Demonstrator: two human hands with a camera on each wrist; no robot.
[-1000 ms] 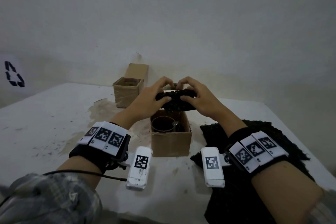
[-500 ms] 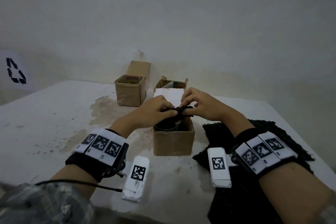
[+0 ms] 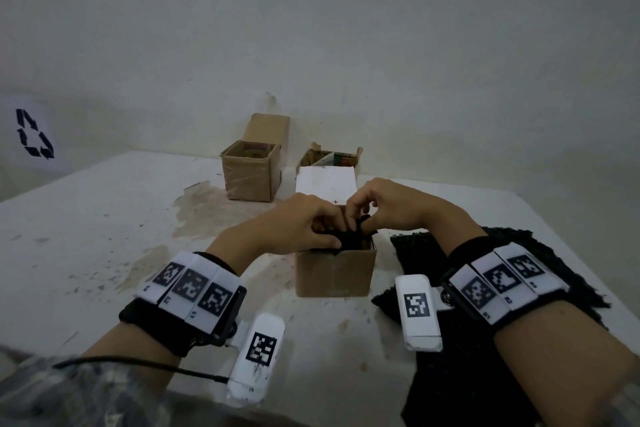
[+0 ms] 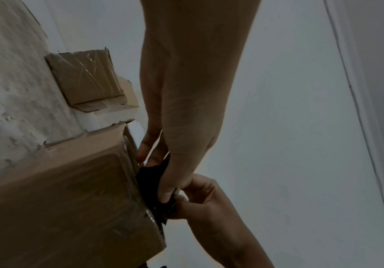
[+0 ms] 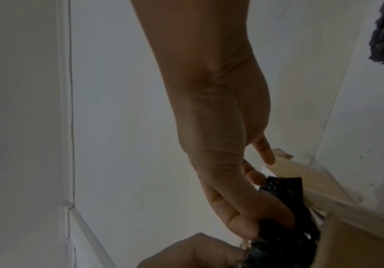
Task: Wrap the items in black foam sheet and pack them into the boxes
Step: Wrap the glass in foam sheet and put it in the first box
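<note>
A small open cardboard box (image 3: 334,274) stands at the table's middle. At its mouth sits a bundle wrapped in black foam sheet (image 3: 349,240), half sunk inside. My left hand (image 3: 304,225) grips the bundle's left side with curled fingers, and my right hand (image 3: 377,208) pinches the foam's upper edge. The left wrist view has the black foam (image 4: 154,179) squeezed between both hands against the box's rim (image 4: 131,150). In the right wrist view my thumb and fingers pinch the foam (image 5: 285,203). What the foam wraps is hidden.
A pile of black foam sheets (image 3: 485,340) lies at the right under my right forearm. Two more open cardboard boxes (image 3: 252,166) (image 3: 332,158) stand at the back near the wall. A white flap (image 3: 325,184) rises behind the near box. The white table (image 3: 86,236) is stained.
Both hands have come down with the foam-wrapped bundle, from above the box to its mouth, and it now sits partly inside. The cup seen inside the box earlier is covered.
</note>
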